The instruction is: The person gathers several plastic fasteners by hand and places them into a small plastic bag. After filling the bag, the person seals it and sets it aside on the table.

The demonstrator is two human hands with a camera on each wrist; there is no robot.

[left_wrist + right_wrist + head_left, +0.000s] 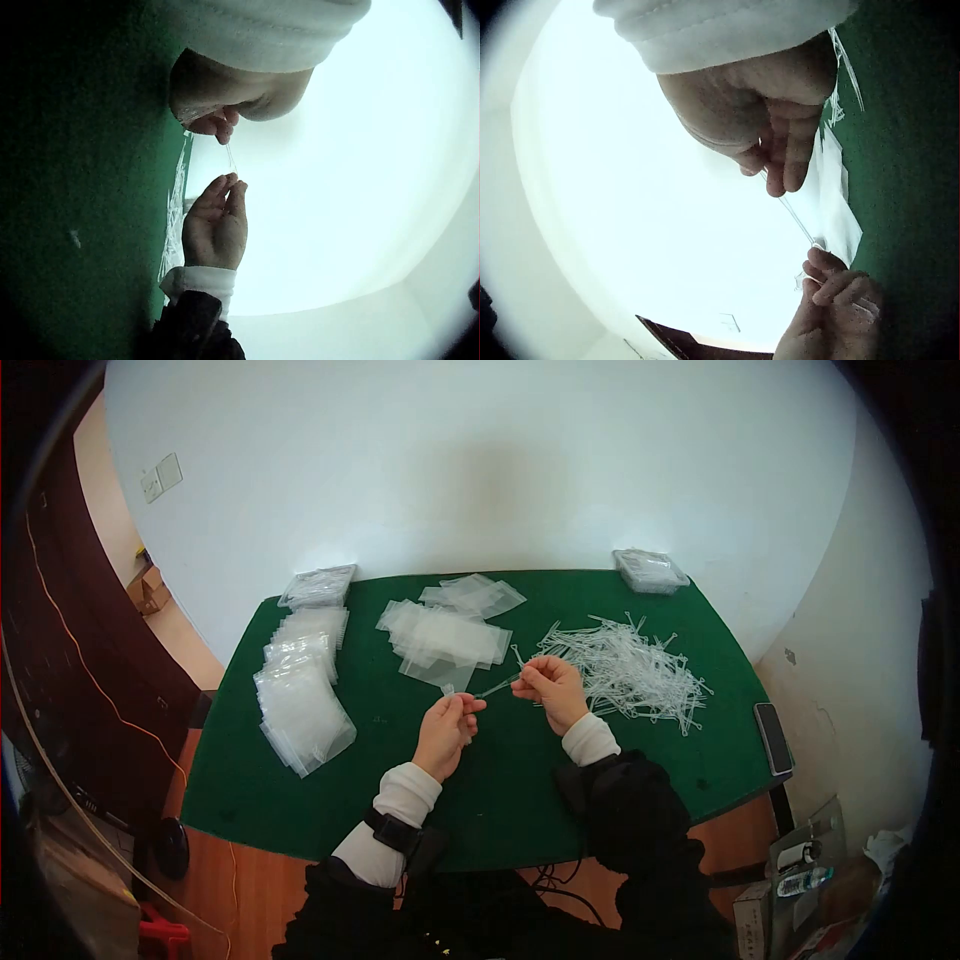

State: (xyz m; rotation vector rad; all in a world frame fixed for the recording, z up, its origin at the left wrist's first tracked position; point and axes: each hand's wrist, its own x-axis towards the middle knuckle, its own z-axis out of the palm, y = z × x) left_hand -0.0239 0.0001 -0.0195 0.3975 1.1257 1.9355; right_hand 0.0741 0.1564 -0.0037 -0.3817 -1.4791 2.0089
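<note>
Thin clear plastic sticks [497, 687] with looped ends stretch between the two hands above the green table. The left hand [447, 737] pinches their left ends between thumb and fingers, and a small clear piece pokes up from its fingertips. With thumb and forefinger the right hand [555, 693] pinches the other end, beside the loose pile of clear sticks [640, 675]. Just beyond the left hand lie overlapping clear bags [445, 640]. In the right wrist view the sticks [796, 217] run slantwise from the right hand [750, 112] to the left hand [836, 315]; how many there are cannot be told.
A fanned stack of clear bags [305, 705] lies at the table's left. Filled clear packs stand at the back left [320, 586] and back right [651, 571], near the white wall. A phone [773, 739] rests at the right edge of the green table [400, 815].
</note>
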